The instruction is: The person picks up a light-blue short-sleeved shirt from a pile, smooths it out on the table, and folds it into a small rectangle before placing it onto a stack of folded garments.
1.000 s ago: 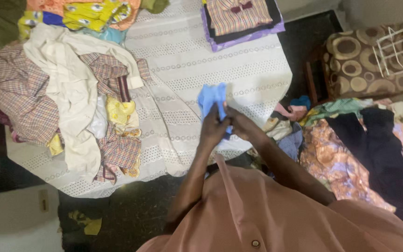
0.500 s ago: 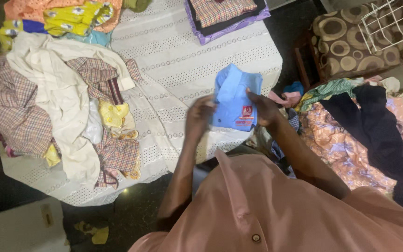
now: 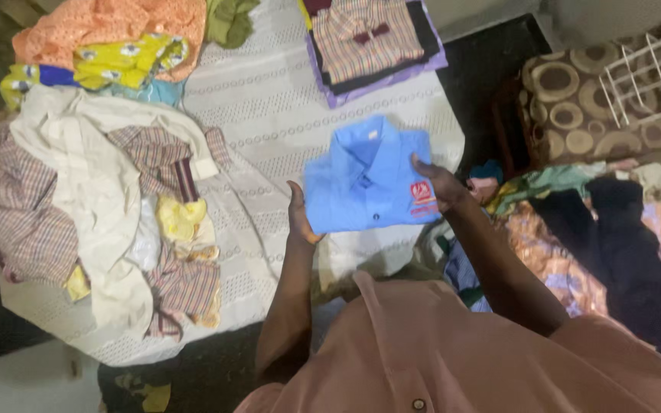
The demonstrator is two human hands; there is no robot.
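A folded blue shirt [image 3: 365, 180] with a collar and a red chest badge is held flat over the white textured cloth [image 3: 269, 115]. My left hand [image 3: 298, 218] grips its left edge, thumb side against the fabric. My right hand [image 3: 439, 183] holds its right edge by the badge. Both arms reach out from my pink shirt at the bottom of the view.
A stack of folded garments [image 3: 372, 42], checked shirt on top, lies at the far edge of the cloth. A heap of unfolded clothes [image 3: 101, 183] covers the left. More loose clothes [image 3: 598, 229] pile up at the right, beside a patterned cushion [image 3: 575, 107] and white wire rack [image 3: 652, 69].
The blue shirt was a small bunched piece between my hands; it has been opened out into a flat folded rectangle, with my hands now apart at its two sides.
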